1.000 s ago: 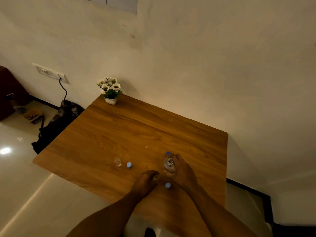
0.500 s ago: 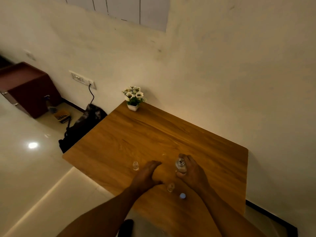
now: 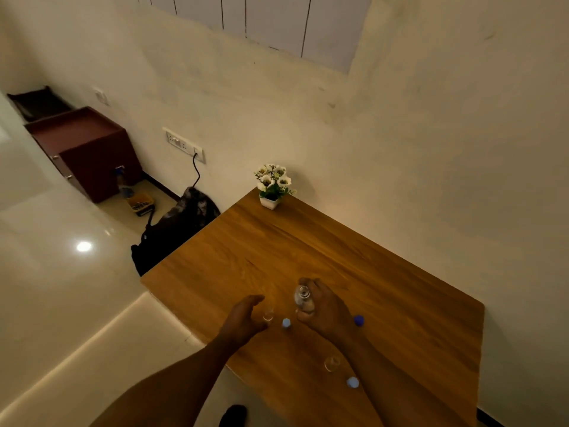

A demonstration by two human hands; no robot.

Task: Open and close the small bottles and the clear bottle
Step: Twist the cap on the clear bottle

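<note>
My right hand [image 3: 328,309] grips the clear bottle [image 3: 303,300], which stands upright and uncapped on the wooden table [image 3: 385,288]. My left hand [image 3: 244,318] is open, its fingers curved just left of a small open bottle [image 3: 268,314] without touching it. A pale blue cap [image 3: 286,322] lies between the two hands. A darker blue cap [image 3: 358,320] lies to the right of my right hand. A second small open bottle [image 3: 332,363] stands nearer to me, beside my right forearm, with another pale blue cap [image 3: 353,382] close to it.
A small white pot of flowers [image 3: 272,186] stands at the table's far left corner by the wall. A dark bag [image 3: 175,232] lies on the floor left of the table, below a wall socket [image 3: 184,144]. A brown cabinet [image 3: 83,149] stands further left.
My left hand left the nearer small bottle, crossed to the left and now sits open beside the other small bottle. The camera has tilted up. My right hand still holds the clear bottle.
</note>
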